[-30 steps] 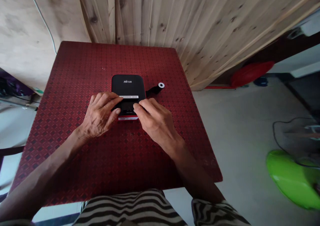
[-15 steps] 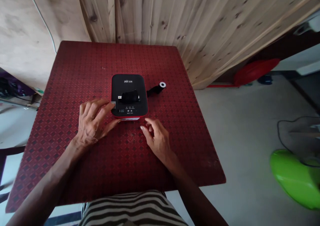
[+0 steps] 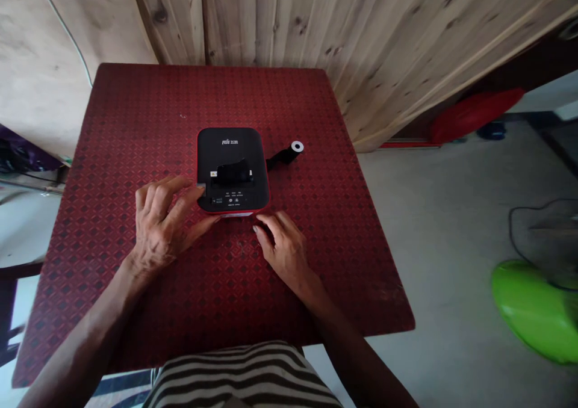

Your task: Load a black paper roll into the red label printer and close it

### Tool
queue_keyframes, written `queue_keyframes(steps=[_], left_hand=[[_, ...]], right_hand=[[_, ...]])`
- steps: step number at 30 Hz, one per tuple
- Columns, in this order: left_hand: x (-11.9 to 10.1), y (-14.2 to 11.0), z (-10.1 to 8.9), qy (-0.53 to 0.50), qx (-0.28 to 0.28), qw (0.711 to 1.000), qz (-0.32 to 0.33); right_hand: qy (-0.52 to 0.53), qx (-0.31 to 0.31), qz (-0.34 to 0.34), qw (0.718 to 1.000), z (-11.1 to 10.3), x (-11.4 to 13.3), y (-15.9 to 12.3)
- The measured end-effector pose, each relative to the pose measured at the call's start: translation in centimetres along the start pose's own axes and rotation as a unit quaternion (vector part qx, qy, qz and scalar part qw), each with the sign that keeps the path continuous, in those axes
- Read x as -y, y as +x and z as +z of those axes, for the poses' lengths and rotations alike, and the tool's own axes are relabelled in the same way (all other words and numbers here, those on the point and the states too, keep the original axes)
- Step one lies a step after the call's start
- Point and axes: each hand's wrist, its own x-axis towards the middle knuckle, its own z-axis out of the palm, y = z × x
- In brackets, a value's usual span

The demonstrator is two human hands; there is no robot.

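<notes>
A flat black-topped box with red sides (image 3: pixel 230 150) lies on the red patterned table (image 3: pixel 316 185). White lettering, small symbols and a grey patch mark its top. A glossy black shape (image 3: pixel 233 172) shows across its middle; I cannot tell what it is. My left hand (image 3: pixel 158 221) spans the box's near left corner, index finger at the left side by the grey patch, thumb at the front. Near the front right corner, my right hand (image 3: pixel 285 245) rests with curled fingers and thumb apart, holding nothing; its index fingertip is at or touching the box's edge.
Right of the box lies a black strip or cord with a white ring-shaped end (image 3: pixel 297 147). A wooden plank wall (image 3: pixel 271 23) stands behind the table. On the floor to the right are a green rounded object (image 3: pixel 533 312) and a red one (image 3: pixel 478 116).
The view has shifted slightly. My right index fingertip has moved a little left along the box's front edge. My left hand stays at the near left corner.
</notes>
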Motion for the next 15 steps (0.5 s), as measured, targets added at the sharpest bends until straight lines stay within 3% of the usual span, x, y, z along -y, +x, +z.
queue_keyframes(steps=[10,15], left_hand=[[0.5,0.2,-0.2,-0.03,0.002,1.0,-0.003],[0.5,-0.1,1.0,-0.029,-0.021,0.999,-0.009]], right_hand=[[-0.013,-0.007,-0.009,1.0,0.1,0.0,0.1],[0.018,-0.036,-0.028,0.999,-0.9,0.1,0.5]])
